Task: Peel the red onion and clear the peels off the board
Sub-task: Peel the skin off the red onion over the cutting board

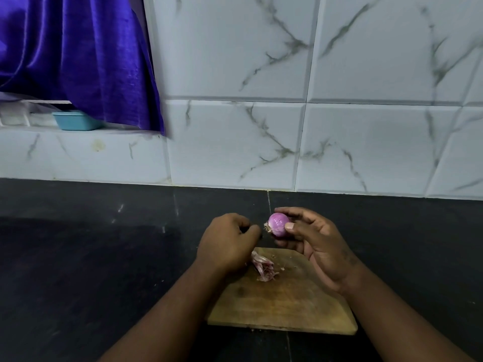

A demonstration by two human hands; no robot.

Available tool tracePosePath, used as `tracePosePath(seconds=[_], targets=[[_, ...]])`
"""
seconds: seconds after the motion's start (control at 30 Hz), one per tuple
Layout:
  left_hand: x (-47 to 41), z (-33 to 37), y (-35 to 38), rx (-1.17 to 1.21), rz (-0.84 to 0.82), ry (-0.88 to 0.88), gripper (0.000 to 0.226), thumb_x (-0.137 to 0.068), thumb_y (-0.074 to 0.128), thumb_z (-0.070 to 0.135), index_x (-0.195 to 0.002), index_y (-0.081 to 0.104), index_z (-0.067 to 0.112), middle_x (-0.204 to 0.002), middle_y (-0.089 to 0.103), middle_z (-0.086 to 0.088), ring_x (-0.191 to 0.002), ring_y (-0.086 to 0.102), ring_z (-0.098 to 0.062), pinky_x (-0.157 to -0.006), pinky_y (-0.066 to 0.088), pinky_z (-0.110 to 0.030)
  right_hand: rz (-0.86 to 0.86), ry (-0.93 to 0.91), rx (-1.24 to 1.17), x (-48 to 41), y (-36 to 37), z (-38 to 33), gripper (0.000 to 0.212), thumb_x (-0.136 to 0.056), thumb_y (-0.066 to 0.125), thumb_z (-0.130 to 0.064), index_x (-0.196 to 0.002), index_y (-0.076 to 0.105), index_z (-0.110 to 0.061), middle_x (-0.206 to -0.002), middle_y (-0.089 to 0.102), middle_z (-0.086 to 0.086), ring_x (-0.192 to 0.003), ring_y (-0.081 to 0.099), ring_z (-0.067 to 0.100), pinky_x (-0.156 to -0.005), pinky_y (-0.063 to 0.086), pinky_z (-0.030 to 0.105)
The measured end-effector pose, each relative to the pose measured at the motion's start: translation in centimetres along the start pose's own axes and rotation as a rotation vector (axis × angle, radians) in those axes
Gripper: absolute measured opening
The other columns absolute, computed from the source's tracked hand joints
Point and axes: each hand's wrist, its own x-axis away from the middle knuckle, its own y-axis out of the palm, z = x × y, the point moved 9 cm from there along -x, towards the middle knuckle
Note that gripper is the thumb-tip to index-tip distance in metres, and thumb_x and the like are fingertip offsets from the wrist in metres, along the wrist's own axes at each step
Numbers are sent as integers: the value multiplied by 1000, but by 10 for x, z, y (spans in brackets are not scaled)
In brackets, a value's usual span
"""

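A small red onion (278,225), shiny purple with its root tuft pointing left, is held above the far end of the wooden board (282,304). My right hand (311,244) pinches it between thumb and fingertips. My left hand (227,242) hovers just left of the onion with its fingers curled in; whether it holds a scrap of skin is hidden. A heap of pale pink peels (262,267) lies on the board beneath my left hand.
The board sits on a dark stone counter (91,270) against a marble-tiled wall (339,126). At the far left a purple curtain (78,53) hangs over a ledge with a teal container (75,120).
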Motion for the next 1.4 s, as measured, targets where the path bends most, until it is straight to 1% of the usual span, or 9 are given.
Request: tracePosePath(seconds=[0.07,0.17,0.3,0.47,0.6,0.7,1.13,1.23,1.4], targets=[[2,5,-6,132,82,62,32,-101,59,37,-89,81,19,-80,76,-2,-74,70,-20,-66,58,-44,11,20,0,0,-2,2,29,-92,65,2,-114,77,-11,-120,73,25,-104,73,36,-82,64,35],[6,14,-5,365,98,125,23,-105,62,27,-120,79,28,-103,80,15,-95,74,1,-81,61,-26,36,16,16,0,-4,1,27,-92,66,-1,-116,76,-9,-119,74,24,-108,73,39,-87,64,39],[8,23,4,340,95,261,29,-99,72,14,-124,78,25,-112,79,14,-105,73,3,-91,61,-24,72,3,6,0,-6,-1,24,-96,62,-2,-117,73,-5,-116,76,23,-104,76,35,-87,64,38],[5,15,-1,549,131,176,21,-88,81,3,-101,84,18,-92,83,5,-88,77,-4,-80,62,-22,69,11,-28,1,-5,-1,27,-92,68,-5,-118,73,-5,-117,76,22,-104,76,33,-85,64,33],[2,2,15,942,8,-56,14,-85,79,-6,-83,79,8,-81,77,-12,-74,71,-19,-70,60,-28,41,-14,-26,1,-1,-4,40,-80,77,-10,-120,73,-6,-119,76,20,-107,75,31,-88,63,32],[1,-4,25,1061,-74,-159,17,-86,76,-7,-79,77,8,-73,74,-9,-69,67,-17,-68,58,-28,26,-28,-6,1,-1,-6,44,-78,78,-9,-122,73,-7,-118,76,19,-109,74,31,-89,63,33],[0,4,17,848,-40,-18,17,-98,67,-2,-86,73,9,-71,70,-1,-68,66,-13,-66,59,-23,109,-101,-85,-1,-7,-13,45,-76,78,-8,-120,71,-7,-116,77,18,-106,76,31,-84,64,29],[4,4,25,627,-155,-22,27,-107,58,18,-83,70,14,-69,66,1,-67,63,-15,-67,55,-34,146,-107,-40,-1,-15,-17,45,-75,79,-9,-120,72,-12,-115,78,13,-107,75,28,-81,63,26],[3,3,14,58,11,67,35,-100,67,36,-69,68,20,-66,69,0,-62,66,-17,-61,54,-39,118,-102,161,2,-11,-12,49,-71,85,-4,-116,77,-20,-115,79,4,-108,74,20,-82,59,25]])
